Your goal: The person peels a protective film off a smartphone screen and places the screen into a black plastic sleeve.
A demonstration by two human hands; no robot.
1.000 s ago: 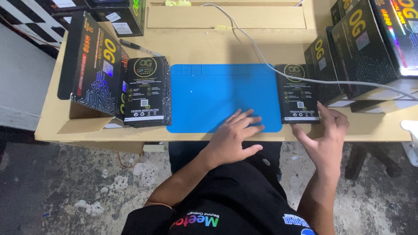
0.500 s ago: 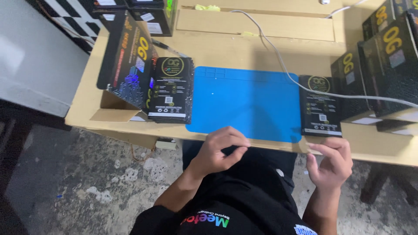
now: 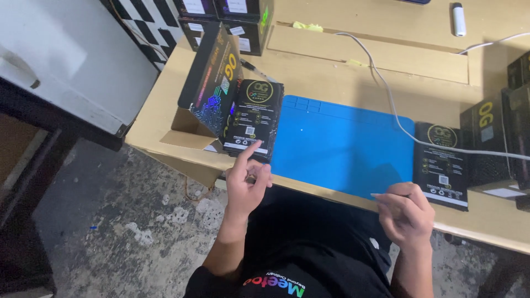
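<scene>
Both hands have lifted off the blue mat (image 3: 342, 146) since the earlier frame. Left hand (image 3: 245, 185), half open and empty, reaches for the black packet (image 3: 254, 118) near the table's front-left edge; right hand (image 3: 406, 212) is loosely curled, contents unclear. Pick-up step: next needs a pinch on the packet's lower edge.

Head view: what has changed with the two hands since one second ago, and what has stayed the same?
The left hand came off the blue mat and now reaches with a raised finger toward the flat black packet on the left. The right hand drew back to the table edge, fingers curled. Neither hand holds anything clearly. Packets, boxes and white cable lie as before.
</scene>
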